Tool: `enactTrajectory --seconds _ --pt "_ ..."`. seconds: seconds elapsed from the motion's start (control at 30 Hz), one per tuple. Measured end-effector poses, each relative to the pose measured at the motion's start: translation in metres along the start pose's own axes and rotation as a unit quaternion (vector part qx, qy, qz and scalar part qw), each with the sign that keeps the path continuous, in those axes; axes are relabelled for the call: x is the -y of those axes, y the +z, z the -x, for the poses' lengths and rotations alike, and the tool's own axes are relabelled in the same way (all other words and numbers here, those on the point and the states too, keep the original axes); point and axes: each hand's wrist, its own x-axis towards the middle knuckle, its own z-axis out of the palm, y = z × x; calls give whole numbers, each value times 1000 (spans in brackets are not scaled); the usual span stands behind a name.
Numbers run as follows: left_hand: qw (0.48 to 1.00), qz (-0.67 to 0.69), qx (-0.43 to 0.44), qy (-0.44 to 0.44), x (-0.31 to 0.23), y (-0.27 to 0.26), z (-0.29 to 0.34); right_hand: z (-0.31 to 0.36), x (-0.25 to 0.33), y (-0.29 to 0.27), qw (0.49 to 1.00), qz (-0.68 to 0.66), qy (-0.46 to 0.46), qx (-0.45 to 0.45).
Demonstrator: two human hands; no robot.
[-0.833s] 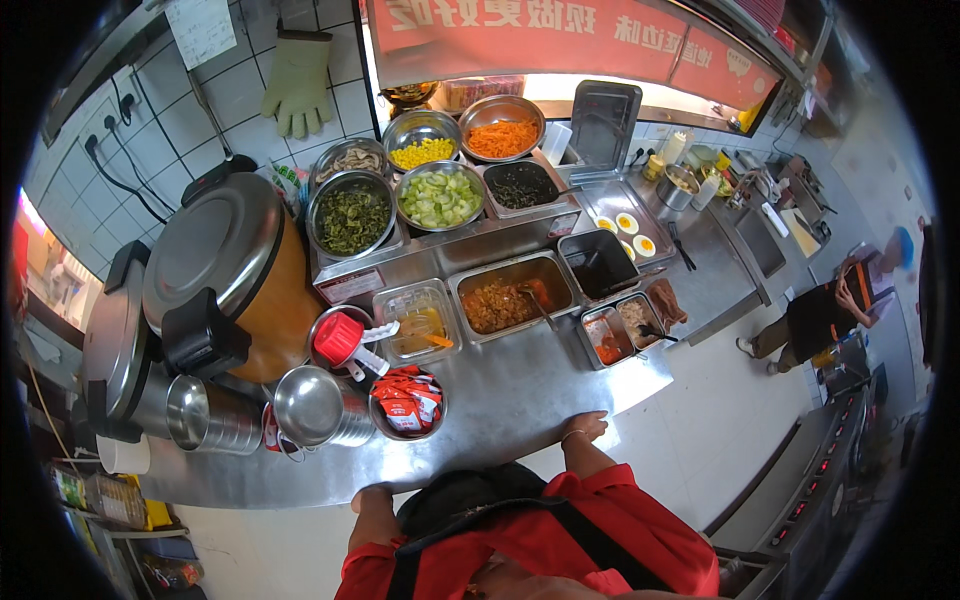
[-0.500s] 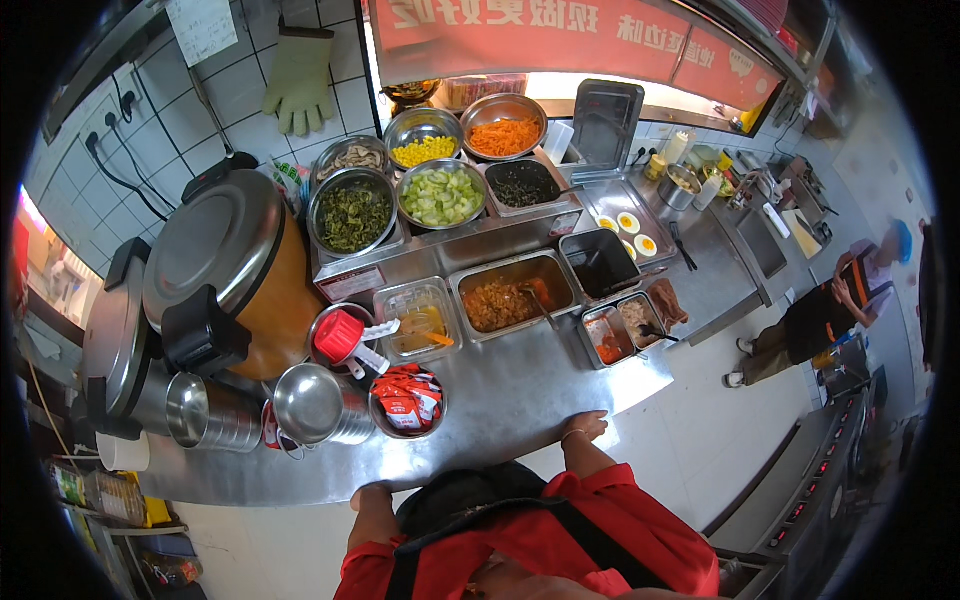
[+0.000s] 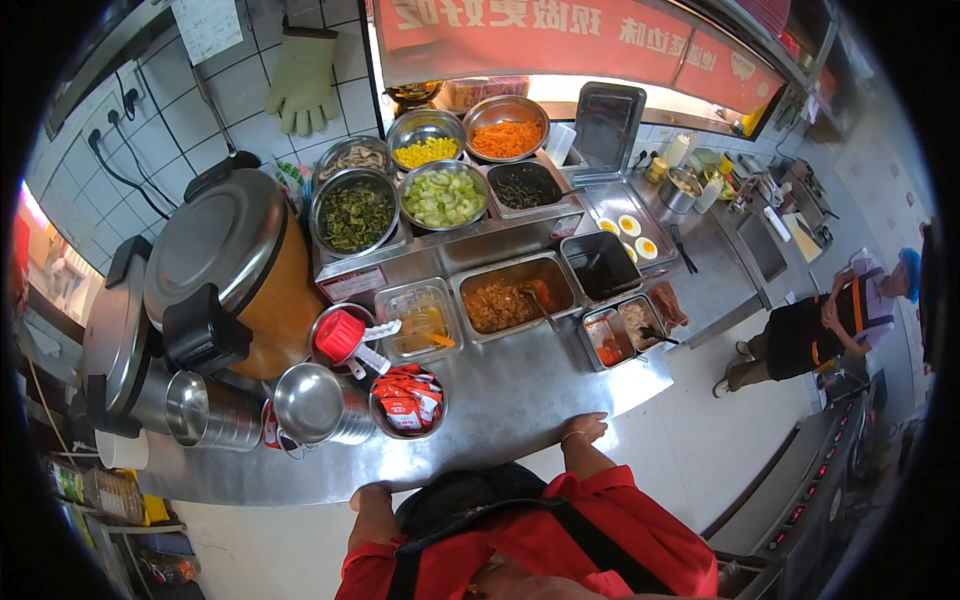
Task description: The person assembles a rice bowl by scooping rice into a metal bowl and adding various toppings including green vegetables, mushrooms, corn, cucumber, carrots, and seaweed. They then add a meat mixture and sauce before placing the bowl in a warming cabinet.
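Note:
My right hand (image 3: 588,426) rests at the front edge of the steel counter (image 3: 510,400), with a thin bracelet at the wrist. It holds nothing that I can see, and its fingers point to the right. My left hand (image 3: 372,494) is at the same edge, further left, with its fingers hidden from view. Nearest to it stands a steel bowl of red packets (image 3: 410,402). Beyond lie a clear tub with an orange-handled utensil (image 3: 418,320), a red scoop (image 3: 340,335) and a deep pan of brown stew with a ladle (image 3: 500,305).
Two large rice cookers (image 3: 215,260) and stacked steel bowls (image 3: 310,400) stand at the left. A raised shelf holds bowls of shredded carrot (image 3: 505,138), corn (image 3: 425,150) and cucumber (image 3: 442,198). Halved eggs (image 3: 630,225) lie on a tray. A person (image 3: 835,320) stands at the right.
The person at the right has shifted stance, with feet and body in slightly different places. Both my hands stay where they were, and nothing on the counter has moved.

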Motion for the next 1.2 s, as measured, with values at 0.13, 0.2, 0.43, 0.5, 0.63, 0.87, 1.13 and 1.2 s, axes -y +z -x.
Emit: enactTrajectory --seconds 0.13,0.2,0.43,0.5,0.63,0.87,1.13,1.2 --pt "1000 9 14 -1 -4 -10 20 -2 0 0 1000 3 -1 -11" --pt "1000 2 24 -4 -4 -10 20 -3 -1 0 1000 9 -6 -8" --pt "999 -17 44 -5 -5 -16 31 -3 0 -2 1000 17 -8 1" --pt "999 3 35 -9 -4 -12 22 -2 1 -2 1000 16 -3 1" --pt "998 41 28 -26 -3 -6 12 -2 0 2 1000 9 2 -6" --pt "1000 -18 26 3 -2 -1 -6 -5 -5 5 1000 14 -14 -14" --pt "998 -39 42 2 -3 -9 12 -3 -2 1 1000 -26 -5 5" --pt "998 -34 45 -5 -2 -6 3 -5 -5 1 1000 -26 0 13"
